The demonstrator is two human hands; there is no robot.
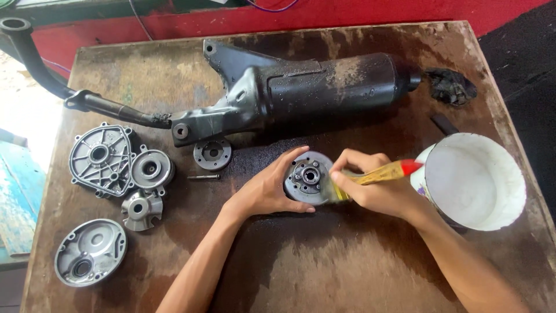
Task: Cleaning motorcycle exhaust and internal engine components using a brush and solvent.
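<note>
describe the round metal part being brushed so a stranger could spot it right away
Start at the long black exhaust muffler lying across the wooden table; just below its middle sits a round grey metal disc. Unlike the loose castings at the table's left, the left hand cups it while the right hand brushes it.

A repair workshop: a black exhaust pipe [301, 87] lies on a stained wooden table [324, 272], metal engine covers [104, 159] left of it.

Worn, stained brown wooden table [301, 272], red surface [347, 14] behind, dark floor [530, 46] right, daylight at left
</note>
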